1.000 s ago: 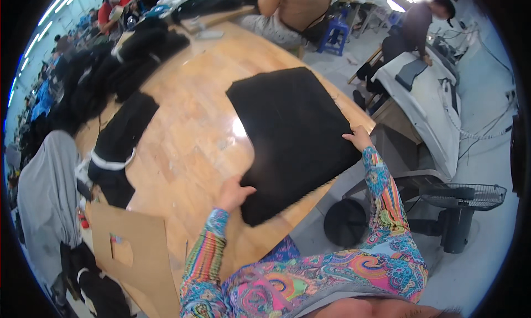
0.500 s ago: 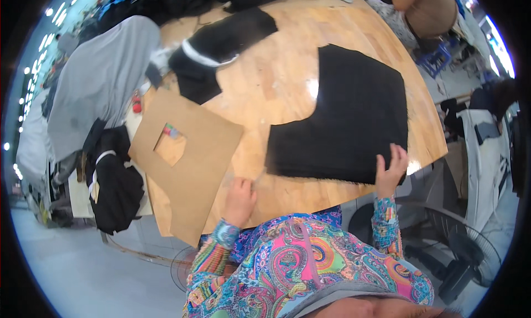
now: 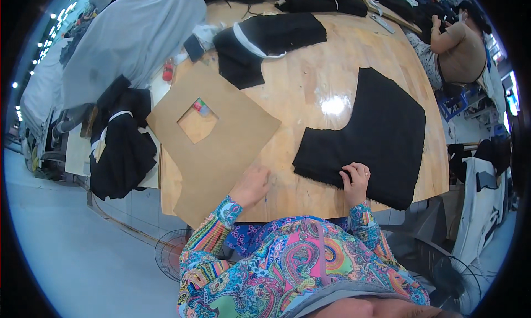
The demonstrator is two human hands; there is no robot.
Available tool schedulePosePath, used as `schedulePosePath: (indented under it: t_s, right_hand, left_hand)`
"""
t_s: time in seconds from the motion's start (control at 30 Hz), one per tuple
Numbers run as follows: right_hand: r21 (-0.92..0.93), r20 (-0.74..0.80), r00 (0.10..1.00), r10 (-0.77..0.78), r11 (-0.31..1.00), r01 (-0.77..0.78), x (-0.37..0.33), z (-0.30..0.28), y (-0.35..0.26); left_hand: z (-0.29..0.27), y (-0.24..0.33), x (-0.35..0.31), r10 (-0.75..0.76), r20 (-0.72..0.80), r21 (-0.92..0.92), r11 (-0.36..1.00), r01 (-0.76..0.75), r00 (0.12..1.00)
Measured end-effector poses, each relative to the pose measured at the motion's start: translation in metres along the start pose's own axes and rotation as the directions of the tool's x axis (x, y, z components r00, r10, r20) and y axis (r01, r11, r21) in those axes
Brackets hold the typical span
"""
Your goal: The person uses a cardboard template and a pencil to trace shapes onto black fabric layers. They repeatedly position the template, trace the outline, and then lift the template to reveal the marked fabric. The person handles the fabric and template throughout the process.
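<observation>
On the wooden table lies a flat stack of black fabric pieces with a curved cut-out and frayed edges. My right hand is closed on its near edge, fingers bent over the cloth and thumb to the left. A brown card pattern with a cut-out window lies to the left, overhanging the near table edge. Beside the card's right edge, my left hand rests on the table with curled fingers. Whatever it may hold is hidden.
Beyond the card lies a black bundle with a white band. A grey cloth cover and a tied black bundle are at the left. Fans stand below the table. At far right sits a person.
My right hand has moved left from the fabric's near right corner to the middle of its near edge, and its fingers have curled. The whole view has turned.
</observation>
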State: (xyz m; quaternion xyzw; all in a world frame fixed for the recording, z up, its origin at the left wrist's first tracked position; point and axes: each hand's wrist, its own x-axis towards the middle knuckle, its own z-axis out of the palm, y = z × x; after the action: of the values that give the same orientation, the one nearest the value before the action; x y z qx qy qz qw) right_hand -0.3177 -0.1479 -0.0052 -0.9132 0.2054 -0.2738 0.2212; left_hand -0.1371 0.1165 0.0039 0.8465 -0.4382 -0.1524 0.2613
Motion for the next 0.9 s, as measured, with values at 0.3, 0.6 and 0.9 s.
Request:
schedulePosePath:
  t_s: [0.3,0.6,0.9]
  right_hand:
    - [0.003,0.042,0.998,0.039,0.999,-0.04,0.004,-0.004,-0.003]
    - [0.034,0.067,0.997,0.035,0.999,-0.038,0.007,-0.003,-0.011]
    - [-0.021,-0.013,1.0,-0.014,1.0,0.014,0.002,0.006,-0.003]
  left_hand:
    - [0.003,0.025,0.016,-0.075,0.075,0.186,0.981,0.06,0.994]
    - [0.022,0.072,0.033,-0.125,0.013,0.073,0.99,0.124,0.992]
    - [0.027,0.054,0.041,-0.012,0.073,0.147,0.989,0.001,0.997]
